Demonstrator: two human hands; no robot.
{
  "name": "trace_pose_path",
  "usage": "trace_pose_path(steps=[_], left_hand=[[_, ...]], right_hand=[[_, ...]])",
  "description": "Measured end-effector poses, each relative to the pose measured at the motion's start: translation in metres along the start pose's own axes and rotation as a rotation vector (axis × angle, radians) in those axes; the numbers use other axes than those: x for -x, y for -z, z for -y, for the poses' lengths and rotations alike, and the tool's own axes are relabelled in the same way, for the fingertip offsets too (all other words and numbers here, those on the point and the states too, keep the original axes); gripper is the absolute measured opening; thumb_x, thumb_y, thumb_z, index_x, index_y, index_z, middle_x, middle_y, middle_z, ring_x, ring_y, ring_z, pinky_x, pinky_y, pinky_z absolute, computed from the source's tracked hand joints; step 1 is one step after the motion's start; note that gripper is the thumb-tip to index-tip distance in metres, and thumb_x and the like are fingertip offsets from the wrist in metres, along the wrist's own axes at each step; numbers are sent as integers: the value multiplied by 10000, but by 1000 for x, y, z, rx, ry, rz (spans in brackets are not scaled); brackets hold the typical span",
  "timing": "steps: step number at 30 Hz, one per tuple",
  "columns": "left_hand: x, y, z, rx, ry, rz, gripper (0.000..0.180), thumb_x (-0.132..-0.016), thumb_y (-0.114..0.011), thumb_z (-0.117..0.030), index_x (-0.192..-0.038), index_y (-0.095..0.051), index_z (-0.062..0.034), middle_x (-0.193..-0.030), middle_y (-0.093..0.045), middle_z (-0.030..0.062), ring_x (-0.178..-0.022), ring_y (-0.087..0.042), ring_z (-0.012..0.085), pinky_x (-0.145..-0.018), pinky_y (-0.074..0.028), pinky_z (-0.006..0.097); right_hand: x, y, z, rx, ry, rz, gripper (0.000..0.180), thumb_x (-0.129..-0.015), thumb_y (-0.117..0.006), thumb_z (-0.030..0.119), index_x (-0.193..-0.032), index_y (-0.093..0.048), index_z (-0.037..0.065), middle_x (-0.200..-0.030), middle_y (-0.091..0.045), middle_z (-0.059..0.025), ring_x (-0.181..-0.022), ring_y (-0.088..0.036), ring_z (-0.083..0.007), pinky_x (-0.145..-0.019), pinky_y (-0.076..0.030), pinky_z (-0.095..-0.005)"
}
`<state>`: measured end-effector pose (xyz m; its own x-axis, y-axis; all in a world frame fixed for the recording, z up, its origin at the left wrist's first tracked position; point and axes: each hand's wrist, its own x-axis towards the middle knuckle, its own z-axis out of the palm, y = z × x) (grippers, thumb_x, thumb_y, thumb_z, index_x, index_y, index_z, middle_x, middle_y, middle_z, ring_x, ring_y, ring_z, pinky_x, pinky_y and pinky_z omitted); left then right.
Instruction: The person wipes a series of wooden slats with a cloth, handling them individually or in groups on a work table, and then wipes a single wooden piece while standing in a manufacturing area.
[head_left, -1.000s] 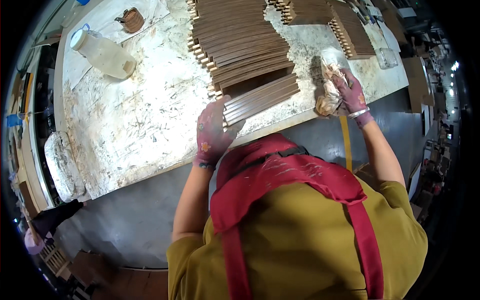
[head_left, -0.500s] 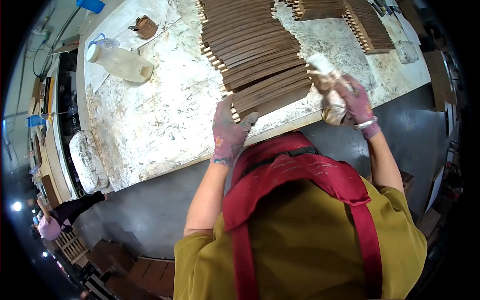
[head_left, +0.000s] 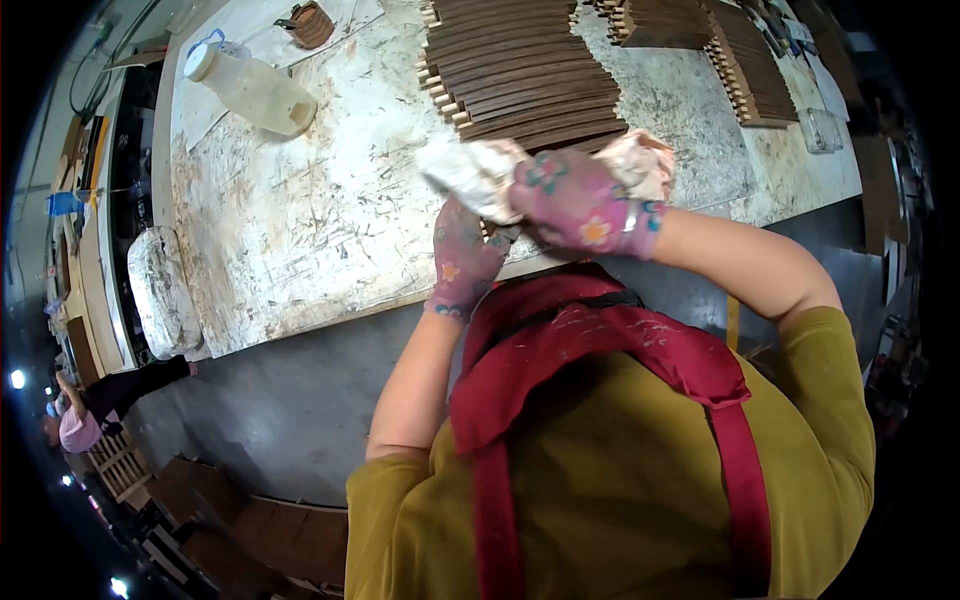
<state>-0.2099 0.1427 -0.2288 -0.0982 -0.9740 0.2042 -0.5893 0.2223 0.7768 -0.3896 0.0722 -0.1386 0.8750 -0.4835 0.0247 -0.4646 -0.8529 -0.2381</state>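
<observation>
My right hand [head_left: 580,205], in a pink flowered glove, grips a crumpled whitish rag [head_left: 470,175] and has it over the near end of a row of dark brown wooden slats [head_left: 525,75] lying on the scratched white workbench [head_left: 300,220]. My left hand [head_left: 462,258], also gloved, sits just under the rag at the bench's front edge, against the nearest slats; what its fingers hold is hidden by the rag and the right hand.
A plastic bottle [head_left: 250,90] lies at the bench's far left, a small brown object [head_left: 308,22] behind it. More slat stacks [head_left: 745,60] stand at the far right beside a clear box [head_left: 820,130]. A wrapped bundle [head_left: 160,290] lies left of the bench. Another person [head_left: 85,415] stands lower left.
My right hand swept the rag leftward from the bench's right side to over the slats' near end, above my left hand. The left hand stayed at the slat ends.
</observation>
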Motion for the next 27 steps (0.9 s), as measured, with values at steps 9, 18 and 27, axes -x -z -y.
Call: trace_pose_path(steps=[9,18,27], left_hand=[[0,1,-9,42,27,-87,531,-771,-765,-296,-1197,-588,-33,-1124,-617,194,-1029,-595,390,-895,-490,432],[4,-11,16,-31,-171,-99,467,-844,-670,-258,-1248,-570,-45,-1176,-630,164,-1105,-598,346,-945,-480,425],[10,-22,13,735,145,-73,449,-849,-650,-254,-1249,-572,-66,-1192,-635,132,-1109,-604,283,-952,-469,422]], right_hand=[[14,14,-3,-105,-206,18,240,-797,-604,178,-1012,-553,86,-894,-611,-148,-795,-610,-377,-673,-489,-492],[-14,4,27,-191,-213,39,226,-788,-617,171,-985,-574,68,-901,-628,-164,-818,-632,-367,-714,-502,-470],[-29,-6,51,-135,-93,-122,148,-745,-615,122,-864,-568,49,-881,-632,-159,-790,-636,-368,-660,-508,-483]])
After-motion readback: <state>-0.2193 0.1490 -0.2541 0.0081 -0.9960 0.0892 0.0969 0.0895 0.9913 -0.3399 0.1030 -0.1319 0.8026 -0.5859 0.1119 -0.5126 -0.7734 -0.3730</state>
